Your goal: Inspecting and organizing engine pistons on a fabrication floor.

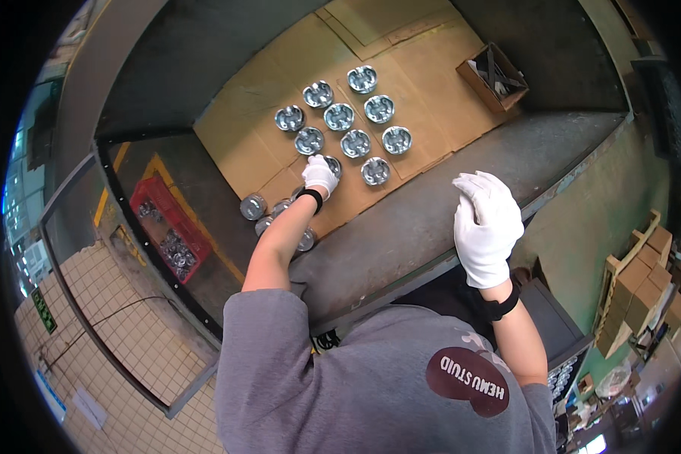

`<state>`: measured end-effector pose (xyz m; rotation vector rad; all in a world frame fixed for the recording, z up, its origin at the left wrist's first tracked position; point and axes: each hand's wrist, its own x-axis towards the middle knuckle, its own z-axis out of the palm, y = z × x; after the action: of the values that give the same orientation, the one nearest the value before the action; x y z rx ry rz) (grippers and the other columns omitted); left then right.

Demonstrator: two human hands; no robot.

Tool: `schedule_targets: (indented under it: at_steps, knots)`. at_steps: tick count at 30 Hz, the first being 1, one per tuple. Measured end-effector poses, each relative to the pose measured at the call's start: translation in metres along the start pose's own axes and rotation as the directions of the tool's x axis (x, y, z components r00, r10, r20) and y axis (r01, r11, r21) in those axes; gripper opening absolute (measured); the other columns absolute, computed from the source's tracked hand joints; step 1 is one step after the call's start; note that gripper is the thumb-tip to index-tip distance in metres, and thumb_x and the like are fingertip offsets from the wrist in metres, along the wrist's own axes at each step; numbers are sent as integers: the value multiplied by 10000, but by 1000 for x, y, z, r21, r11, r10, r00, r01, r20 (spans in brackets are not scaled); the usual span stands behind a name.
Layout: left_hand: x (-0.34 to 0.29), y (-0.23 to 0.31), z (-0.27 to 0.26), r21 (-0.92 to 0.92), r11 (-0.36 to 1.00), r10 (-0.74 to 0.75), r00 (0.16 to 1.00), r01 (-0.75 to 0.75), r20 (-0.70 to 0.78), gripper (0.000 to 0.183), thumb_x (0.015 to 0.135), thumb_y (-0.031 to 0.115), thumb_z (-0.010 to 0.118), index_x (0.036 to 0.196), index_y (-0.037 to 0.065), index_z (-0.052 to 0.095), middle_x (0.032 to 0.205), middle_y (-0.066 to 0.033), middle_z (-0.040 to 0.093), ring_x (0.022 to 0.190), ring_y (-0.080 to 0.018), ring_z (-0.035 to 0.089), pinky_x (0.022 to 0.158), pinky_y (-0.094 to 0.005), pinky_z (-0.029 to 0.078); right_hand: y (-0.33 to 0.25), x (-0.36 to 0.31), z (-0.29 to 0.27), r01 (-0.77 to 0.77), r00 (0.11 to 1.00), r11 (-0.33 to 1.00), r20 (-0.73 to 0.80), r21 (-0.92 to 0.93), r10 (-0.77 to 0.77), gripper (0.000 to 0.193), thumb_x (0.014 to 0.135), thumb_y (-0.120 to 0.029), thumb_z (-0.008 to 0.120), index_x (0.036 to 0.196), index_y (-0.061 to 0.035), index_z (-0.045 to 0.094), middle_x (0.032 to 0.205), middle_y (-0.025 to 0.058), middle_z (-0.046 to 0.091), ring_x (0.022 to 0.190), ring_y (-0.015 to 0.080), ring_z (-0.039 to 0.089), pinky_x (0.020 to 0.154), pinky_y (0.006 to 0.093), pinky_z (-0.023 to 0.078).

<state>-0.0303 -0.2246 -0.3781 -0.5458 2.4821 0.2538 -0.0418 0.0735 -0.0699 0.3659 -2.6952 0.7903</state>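
Observation:
Several round silver metal pistons stand in slanting rows on brown cardboard. My left hand, in a white glove, is closed at the near end of the rows, on a piston that it partly covers; its fingertips are hard to make out. Beside my left wrist is a group of other pistons, some hidden under the forearm. My right hand, also gloved in white, hovers over the front ledge. Its fingers are extended and slightly bent, with nothing visible in them.
A small open cardboard box with dark items sits at the back right. Dark metal walls enclose the work surface. Below to the left is a red bin of small metal parts. Stacked cartons stand far right.

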Motion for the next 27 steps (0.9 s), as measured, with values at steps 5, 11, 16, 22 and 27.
schedule_targets:
  at_steps: [5,11,16,22,27]
  knots:
    - [10,-5,30,-80,995,48,996,-53,-72,563,746,303,746,1189,63,494,1175,-188,545,1054,-358,597,875,-475,488,2,-1,2,4,1000,1000,20,8,-4,261,664,82,635,851,-93,683,886,64,695,884,274,664,803,346,526]
    - [-26,-42,64,360,887,-291,955,290,-54,731,715,307,754,1316,95,395,1270,-94,491,1206,-315,503,975,-539,358,2,-1,0,-14,1000,1000,23,12,14,243,667,78,631,839,-87,678,853,72,693,867,281,666,788,345,529]
    - [-21,-68,68,429,888,-173,985,167,-25,577,812,296,640,1339,157,453,1288,-81,503,1061,-328,610,972,-493,408,6,-1,3,22,999,998,-31,53,-20,233,655,65,629,822,-88,683,809,78,685,807,277,670,740,341,537]
    - [-72,9,-56,114,943,231,860,-313,456,424,791,404,660,1086,101,633,1246,-69,550,1092,-270,572,925,-415,470,12,-8,3,55,992,995,-119,85,-45,184,655,18,633,792,-95,685,774,77,675,728,254,660,668,340,536]
    - [-143,76,-162,-823,536,456,755,190,471,495,786,259,739,1164,39,507,917,-28,618,759,-116,598,669,-280,521,4,-8,-11,104,982,982,-173,159,-76,140,737,-30,661,869,-70,681,844,95,679,763,270,660,690,341,538]
